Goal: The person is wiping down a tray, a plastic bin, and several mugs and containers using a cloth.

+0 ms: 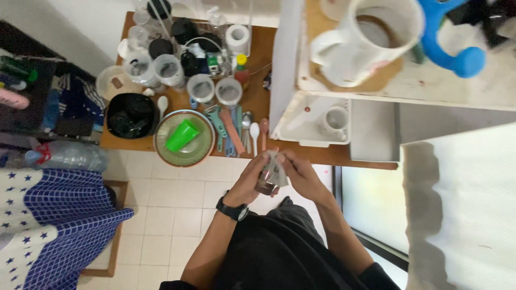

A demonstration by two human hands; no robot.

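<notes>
Left hand point(251, 180): raised in front of the body, just off the near edge of the table point(258, 102); a black wristwatch point(232, 209) sits on the wrist.
Left fingers point(264, 159): curled narrow around a small dark jar point(266, 185), gripping it from the left side.
Right hand point(298, 174): level with the left hand, touching the same bundle from the right.
Right fingers point(285, 160): pinched shut on a piece of grey cloth or paper point(275, 169); which of the two cannot be told.
Small dark jar: held between both hands over the tiled floor point(177, 215), not resting on anything; its upper part is covered by the grey piece.
Table, near edge: a green plate point(201, 150) carrying a bright green cup point(181, 135) lying on its side; just right of it, a row of spoons and utensils point(239, 129) laid side by side.
Table, left: a black bowl point(130, 115) touching the plate's rim.
Table, middle and back: several clear plastic cups point(169, 70), upright, with dark lids and small bottles behind them.
Table, right: a white tray point(314, 121) holding one small white cup point(336, 121).
Upper shelf: a large white mug point(371, 37), blurred, beside a blue plastic object point(451, 37).
Left of the room: a blue-and-white patterned cloth point(54, 215).
</notes>
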